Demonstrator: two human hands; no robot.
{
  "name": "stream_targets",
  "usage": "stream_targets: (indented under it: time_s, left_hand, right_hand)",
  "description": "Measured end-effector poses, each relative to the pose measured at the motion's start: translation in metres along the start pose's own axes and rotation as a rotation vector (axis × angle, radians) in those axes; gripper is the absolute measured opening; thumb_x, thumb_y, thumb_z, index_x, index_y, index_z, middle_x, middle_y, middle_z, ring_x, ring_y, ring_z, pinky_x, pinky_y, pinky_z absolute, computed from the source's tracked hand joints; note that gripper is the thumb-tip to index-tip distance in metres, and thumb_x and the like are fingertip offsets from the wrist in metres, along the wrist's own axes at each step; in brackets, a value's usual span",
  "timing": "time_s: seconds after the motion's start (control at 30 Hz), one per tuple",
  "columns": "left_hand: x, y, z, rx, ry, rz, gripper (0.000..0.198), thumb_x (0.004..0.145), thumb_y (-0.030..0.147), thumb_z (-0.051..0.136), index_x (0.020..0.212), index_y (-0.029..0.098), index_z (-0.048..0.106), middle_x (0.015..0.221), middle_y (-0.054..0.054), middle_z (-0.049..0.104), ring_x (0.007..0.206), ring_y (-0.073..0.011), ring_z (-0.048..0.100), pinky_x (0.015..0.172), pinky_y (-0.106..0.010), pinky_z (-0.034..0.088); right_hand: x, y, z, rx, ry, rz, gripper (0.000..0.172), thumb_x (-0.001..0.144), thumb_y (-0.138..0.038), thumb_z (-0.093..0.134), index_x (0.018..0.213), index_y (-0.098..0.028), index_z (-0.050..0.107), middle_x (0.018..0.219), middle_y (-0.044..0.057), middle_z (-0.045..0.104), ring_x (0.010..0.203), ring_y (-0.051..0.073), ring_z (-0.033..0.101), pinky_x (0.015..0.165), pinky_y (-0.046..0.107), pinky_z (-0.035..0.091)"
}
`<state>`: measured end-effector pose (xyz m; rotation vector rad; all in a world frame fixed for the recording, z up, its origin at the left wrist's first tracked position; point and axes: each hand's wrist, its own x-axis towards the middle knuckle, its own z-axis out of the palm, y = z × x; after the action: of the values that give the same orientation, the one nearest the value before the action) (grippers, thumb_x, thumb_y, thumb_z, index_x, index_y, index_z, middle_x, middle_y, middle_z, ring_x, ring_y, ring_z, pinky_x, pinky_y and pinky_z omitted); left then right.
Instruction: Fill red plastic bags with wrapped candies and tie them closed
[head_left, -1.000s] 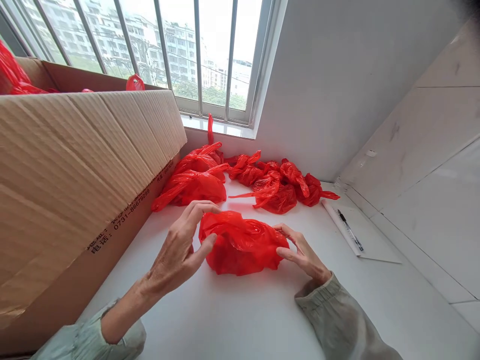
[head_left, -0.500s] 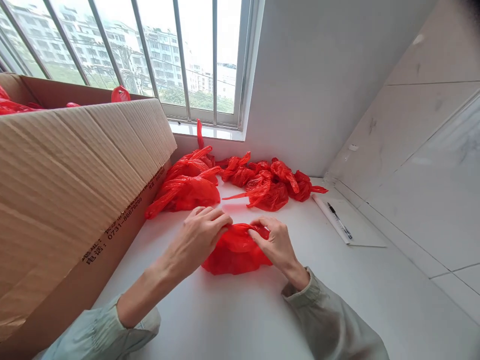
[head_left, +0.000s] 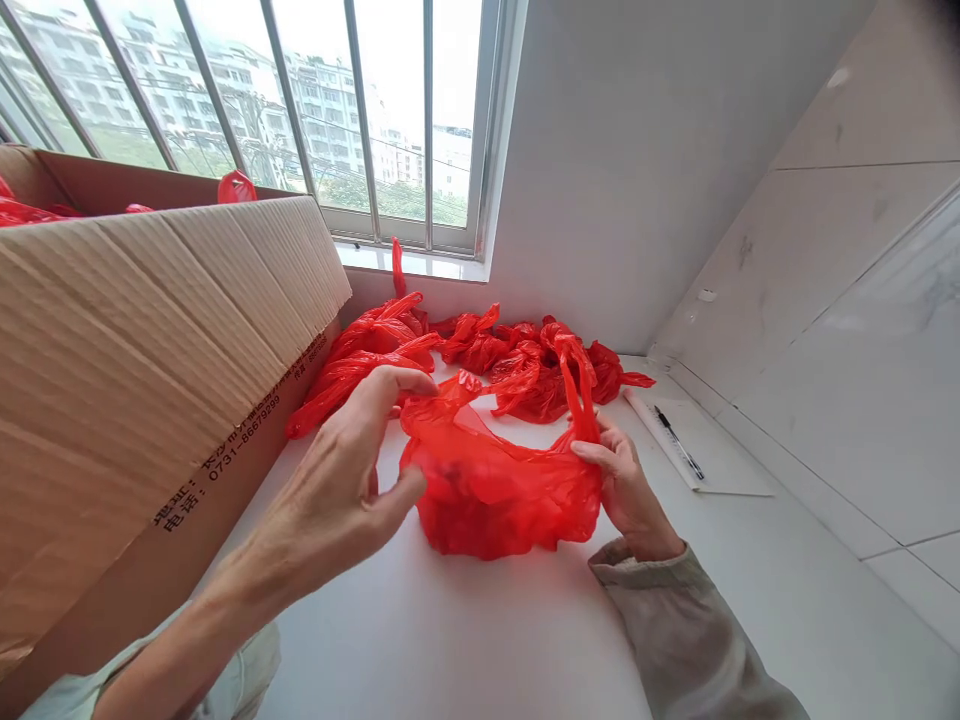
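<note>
A thin red plastic bag stands on the white tabletop in front of me, its handles raised and its mouth spread. Something darker shows faintly through its side, too blurred to name. My right hand pinches the bag's right side below the handle, thumb in front and fingers behind. At the left edge of the bag, my left hand is open, thumb and fingers wide apart around that side. Its fingertips are near the left handle; whether they touch the plastic is hard to tell.
Several knotted red bags lie along the wall. On the left stands a large cardboard box with red bags inside. A black pen rests on a white notepad at the right. Behind is a barred window.
The bag's gathered top has been pulled up and spread, with its handles now upright. My right hand has moved right with its side; my left hand has moved left and opened.
</note>
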<state>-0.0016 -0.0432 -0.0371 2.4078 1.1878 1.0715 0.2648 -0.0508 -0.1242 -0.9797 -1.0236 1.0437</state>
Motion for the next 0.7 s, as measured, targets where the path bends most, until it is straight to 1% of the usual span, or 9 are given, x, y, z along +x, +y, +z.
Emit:
stream_targets:
  time_s: [0.07, 0.13, 0.2, 0.27, 0.33, 0.43, 0.5, 0.57, 0.7]
  left_hand:
    - [-0.003, 0.012, 0.002, 0.167, -0.014, 0.249, 0.047, 0.082, 0.016, 0.051, 0.128, 0.024, 0.043, 0.132, -0.009, 0.050, 0.126, -0.0295, 0.046, 0.093, -0.042, 0.051]
    - [-0.004, 0.023, 0.007, 0.291, 0.065, 0.481, 0.045, 0.085, 0.010, 0.053, 0.129, 0.020, 0.045, 0.133, -0.012, 0.049, 0.132, -0.0306, 0.040, 0.105, -0.049, 0.044]
    - [-0.005, 0.029, 0.013, 0.373, 0.156, 0.635, 0.042, 0.085, 0.005, 0.058, 0.125, 0.015, 0.051, 0.128, -0.015, 0.053, 0.128, -0.0312, 0.045, 0.104, -0.049, 0.045]
    - [-0.004, 0.031, 0.019, 0.416, 0.204, 0.709, 0.039, 0.084, 0.002, 0.060, 0.122, 0.011, 0.054, 0.123, -0.016, 0.057, 0.124, -0.0324, 0.049, 0.099, -0.047, 0.049]
    - [-0.003, 0.032, 0.023, 0.416, 0.200, 0.762, 0.029, 0.086, 0.001, 0.058, 0.114, 0.009, 0.059, 0.115, -0.016, 0.061, 0.117, -0.0314, 0.054, 0.094, -0.046, 0.051]
    - [-0.002, 0.032, 0.032, 0.400, 0.160, 0.877, 0.017, 0.090, 0.001, 0.050, 0.098, 0.009, 0.063, 0.096, -0.011, 0.067, 0.099, -0.0259, 0.060, 0.087, -0.042, 0.053]
    - [-0.001, 0.028, 0.040, 0.438, 0.124, 0.882, 0.017, 0.091, 0.003, 0.048, 0.096, 0.010, 0.063, 0.091, -0.010, 0.067, 0.093, -0.0243, 0.062, 0.086, -0.041, 0.053]
    - [0.001, 0.021, 0.049, 0.543, 0.060, 0.804, 0.019, 0.090, 0.002, 0.048, 0.097, 0.010, 0.063, 0.086, -0.009, 0.066, 0.089, -0.0240, 0.063, 0.082, -0.041, 0.054]
    - [0.000, -0.001, 0.056, 0.761, -0.226, 0.577, 0.034, 0.074, -0.009, 0.047, 0.096, 0.012, 0.061, 0.083, -0.007, 0.063, 0.073, -0.0228, 0.062, 0.065, -0.036, 0.053]
  right_hand:
    - [-0.003, -0.003, 0.002, -0.002, -0.011, 0.014, 0.021, 0.070, -0.030, 0.073, 0.081, -0.019, 0.059, 0.065, -0.003, 0.054, 0.055, 0.010, 0.048, 0.053, 0.021, 0.040]
    - [-0.005, -0.004, 0.004, 0.012, -0.009, 0.007, 0.022, 0.072, -0.032, 0.075, 0.076, -0.018, 0.059, 0.064, -0.004, 0.054, 0.055, 0.009, 0.047, 0.054, 0.020, 0.040]
    - [-0.006, -0.003, 0.004, 0.027, -0.027, -0.008, 0.022, 0.074, -0.033, 0.076, 0.078, -0.018, 0.060, 0.065, -0.004, 0.054, 0.057, 0.009, 0.047, 0.055, 0.019, 0.039]
    - [-0.008, -0.002, 0.004, 0.037, -0.069, -0.018, 0.022, 0.077, -0.034, 0.075, 0.081, -0.018, 0.061, 0.066, -0.004, 0.056, 0.058, 0.009, 0.049, 0.057, 0.019, 0.040]
    - [-0.010, -0.002, 0.005, 0.047, -0.106, -0.028, 0.020, 0.078, -0.033, 0.074, 0.082, -0.017, 0.062, 0.068, -0.003, 0.057, 0.059, 0.008, 0.050, 0.057, 0.019, 0.040]
    - [-0.013, -0.003, 0.006, 0.043, -0.143, -0.041, 0.019, 0.081, -0.032, 0.073, 0.081, -0.017, 0.061, 0.067, -0.004, 0.055, 0.058, 0.008, 0.047, 0.056, 0.019, 0.039]
    - [-0.016, -0.003, 0.008, 0.022, -0.166, -0.044, 0.019, 0.082, -0.032, 0.072, 0.079, -0.017, 0.060, 0.065, -0.004, 0.051, 0.057, 0.007, 0.044, 0.055, 0.019, 0.036]
    - [-0.017, -0.003, 0.008, 0.000, -0.190, -0.043, 0.020, 0.082, -0.032, 0.071, 0.078, -0.017, 0.059, 0.064, -0.005, 0.048, 0.057, 0.008, 0.042, 0.055, 0.020, 0.035]
    - [-0.016, 0.000, 0.006, -0.019, -0.147, -0.069, 0.020, 0.081, -0.032, 0.072, 0.077, -0.017, 0.060, 0.063, -0.005, 0.048, 0.057, 0.008, 0.041, 0.055, 0.020, 0.033]
